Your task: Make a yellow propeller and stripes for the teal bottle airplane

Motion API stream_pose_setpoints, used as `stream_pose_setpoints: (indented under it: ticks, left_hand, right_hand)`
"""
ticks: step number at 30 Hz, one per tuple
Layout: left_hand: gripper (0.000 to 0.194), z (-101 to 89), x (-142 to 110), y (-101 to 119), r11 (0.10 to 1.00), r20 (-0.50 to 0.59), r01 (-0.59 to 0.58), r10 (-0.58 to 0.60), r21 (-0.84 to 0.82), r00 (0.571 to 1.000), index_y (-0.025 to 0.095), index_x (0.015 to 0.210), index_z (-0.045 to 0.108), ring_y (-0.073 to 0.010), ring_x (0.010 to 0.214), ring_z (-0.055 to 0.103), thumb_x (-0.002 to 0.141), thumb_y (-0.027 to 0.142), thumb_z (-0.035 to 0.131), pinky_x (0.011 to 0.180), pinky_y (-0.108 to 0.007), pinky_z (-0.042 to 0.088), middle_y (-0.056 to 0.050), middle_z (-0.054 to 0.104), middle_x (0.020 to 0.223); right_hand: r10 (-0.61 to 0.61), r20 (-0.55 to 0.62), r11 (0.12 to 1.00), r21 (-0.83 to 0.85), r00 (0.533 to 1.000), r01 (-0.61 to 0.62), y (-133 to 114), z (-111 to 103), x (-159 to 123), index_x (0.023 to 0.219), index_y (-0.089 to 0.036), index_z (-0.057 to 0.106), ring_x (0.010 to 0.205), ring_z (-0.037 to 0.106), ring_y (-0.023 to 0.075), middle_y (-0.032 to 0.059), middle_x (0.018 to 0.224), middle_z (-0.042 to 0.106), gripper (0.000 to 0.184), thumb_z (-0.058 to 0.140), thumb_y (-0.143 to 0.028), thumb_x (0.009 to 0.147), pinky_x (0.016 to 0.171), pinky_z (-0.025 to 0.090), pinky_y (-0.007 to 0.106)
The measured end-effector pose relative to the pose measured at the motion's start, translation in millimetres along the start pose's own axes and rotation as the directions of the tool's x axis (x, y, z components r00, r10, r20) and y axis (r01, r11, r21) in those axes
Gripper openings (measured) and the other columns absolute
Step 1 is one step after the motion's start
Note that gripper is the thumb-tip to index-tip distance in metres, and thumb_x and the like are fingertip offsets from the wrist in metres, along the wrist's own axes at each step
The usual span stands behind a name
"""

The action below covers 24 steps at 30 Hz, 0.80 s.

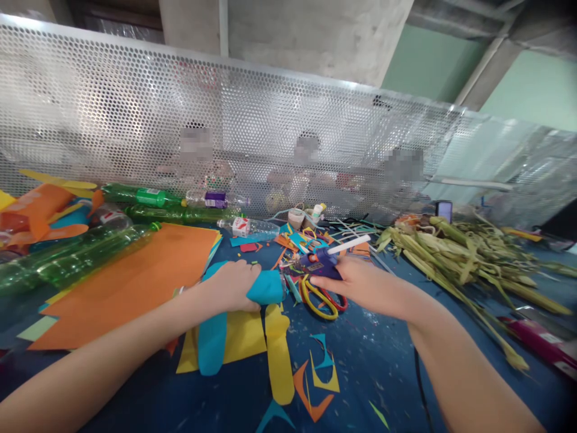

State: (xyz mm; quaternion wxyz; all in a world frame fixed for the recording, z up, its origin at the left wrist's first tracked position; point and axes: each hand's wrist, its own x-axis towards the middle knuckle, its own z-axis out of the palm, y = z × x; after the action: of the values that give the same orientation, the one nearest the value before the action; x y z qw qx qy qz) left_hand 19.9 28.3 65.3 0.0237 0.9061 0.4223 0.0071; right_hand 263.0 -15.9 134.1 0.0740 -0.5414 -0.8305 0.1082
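Observation:
My left hand (237,284) is wrapped round a small bottle covered in blue paper (267,287), its clear end facing right. Blue paper strips (213,346) with rounded ends stick out above and below that hand. In my right hand (349,275) is a dark blue glue gun (319,263) with a white glue stick (349,245) standing out of its back. The gun's front points left, close to the bottle's end; its tip is hard to make out. Beneath it lie scissors with yellow handles (320,300). A yellow paper strip (279,361) lies below the bottle.
Orange paper sheets (148,264) and green plastic bottles (90,255) are at the left. Dried husks (451,252) cover the right side. Paper scraps (315,379) lie in front. A perforated metal panel (270,120) stands behind, with people beyond it. A black cord (420,379) runs near my right forearm.

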Motion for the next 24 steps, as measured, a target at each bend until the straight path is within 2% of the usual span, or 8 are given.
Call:
stream_pose_setpoints:
  ticks: [4, 7, 9, 11, 14, 17, 20, 24]
  left_hand:
    - [0.056, -0.6, -0.9, -0.2, 0.998, -0.022, -0.02, 0.022, 0.065, 1.0, 0.017, 0.105, 0.05, -0.0298, 0.087, 0.057, 0.063, 0.052, 0.061, 0.073, -0.037, 0.043, -0.01, 0.062, 0.097]
    - [0.065, 3.7, 0.1, -2.9, 0.996, -0.037, -0.018, 0.021, 0.082, 0.999, 0.014, 0.114, 0.048, -0.0314, 0.091, 0.056, 0.063, 0.052, 0.06, 0.075, -0.038, 0.043, -0.013, 0.061, 0.102]
    - [0.07, 6.6, 0.9, -4.8, 0.996, -0.035, -0.009, 0.012, 0.091, 0.999, 0.012, 0.117, 0.046, -0.0325, 0.094, 0.055, 0.062, 0.053, 0.061, 0.076, -0.038, 0.043, -0.015, 0.06, 0.105]
    - [0.071, 8.3, 1.5, -6.1, 0.996, -0.024, 0.001, 0.001, 0.092, 1.0, 0.013, 0.117, 0.048, -0.0333, 0.096, 0.055, 0.061, 0.055, 0.061, 0.076, -0.038, 0.044, -0.016, 0.06, 0.106]
    - [0.073, 8.6, 2.0, -7.2, 0.996, -0.018, 0.008, -0.007, 0.087, 1.0, 0.014, 0.118, 0.047, -0.0342, 0.099, 0.053, 0.061, 0.057, 0.061, 0.076, -0.038, 0.044, -0.016, 0.059, 0.109]
    - [0.075, 8.4, 2.7, -7.6, 0.996, -0.028, -0.001, 0.003, 0.09, 1.0, 0.012, 0.119, 0.047, -0.0349, 0.099, 0.053, 0.061, 0.058, 0.06, 0.077, -0.039, 0.043, -0.018, 0.058, 0.109]
    - [0.076, 8.8, 3.2, -7.8, 0.996, -0.027, 0.0, 0.002, 0.093, 1.0, 0.012, 0.119, 0.047, -0.0349, 0.097, 0.054, 0.06, 0.058, 0.061, 0.075, -0.04, 0.044, -0.018, 0.059, 0.107]
    - [0.075, 9.3, 3.1, -7.8, 0.995, -0.028, 0.001, 0.002, 0.096, 1.0, 0.015, 0.119, 0.047, -0.0334, 0.099, 0.053, 0.06, 0.058, 0.061, 0.077, -0.039, 0.043, -0.016, 0.059, 0.108]
  right_hand:
    - [0.036, -0.104, 0.999, -0.01, 0.994, -0.037, 13.5, -7.8, -0.9, 0.094, -0.019, 0.062, 0.067, 0.058, 0.0204, 0.0067, 0.078, 0.064, 0.044, 0.038, -0.054, 0.084, 0.06, 0.043, 0.029]
    - [0.036, -0.186, 0.995, -0.087, 0.982, -0.053, 34.2, -7.8, 5.6, 0.1, -0.018, 0.059, 0.082, 0.059, 0.0229, 0.0092, 0.091, 0.062, 0.039, 0.037, -0.048, 0.087, 0.072, 0.044, 0.031]
    - [0.042, -0.209, 0.989, -0.13, 0.977, -0.07, 53.7, -3.6, 14.1, 0.102, -0.017, 0.057, 0.092, 0.056, 0.024, 0.0115, 0.101, 0.058, 0.034, 0.04, -0.043, 0.087, 0.081, 0.042, 0.032]
    - [0.105, -0.226, 0.974, -0.174, 0.968, -0.146, 74.7, 3.6, 23.8, 0.107, -0.014, 0.052, 0.092, 0.055, 0.0265, 0.0149, 0.102, 0.056, 0.036, 0.042, -0.042, 0.086, 0.078, 0.043, 0.035]
    - [0.093, -0.273, 0.966, -0.21, 0.958, -0.153, 101.2, 17.9, 36.2, 0.111, -0.015, 0.047, 0.093, 0.054, 0.025, 0.0146, 0.104, 0.051, 0.03, 0.046, -0.032, 0.086, 0.078, 0.043, 0.034]
    - [0.077, -0.262, 0.968, -0.212, 0.962, -0.135, 115.8, 34.9, 43.4, 0.116, -0.016, 0.045, 0.095, 0.054, 0.0241, 0.0131, 0.107, 0.047, 0.034, 0.05, -0.022, 0.083, 0.078, 0.042, 0.032]
    - [0.073, -0.244, 0.974, -0.192, 0.967, -0.122, 122.5, 51.9, 47.8, 0.119, -0.021, 0.043, 0.094, 0.055, 0.0239, 0.0121, 0.113, 0.044, 0.042, 0.055, -0.021, 0.079, 0.075, 0.042, 0.032]
    - [0.064, -0.192, 0.985, -0.143, 0.979, -0.092, 128.9, 68.7, 52.7, 0.116, -0.02, 0.046, 0.089, 0.055, 0.0213, 0.0116, 0.114, 0.043, 0.046, 0.06, -0.016, 0.072, 0.076, 0.042, 0.032]
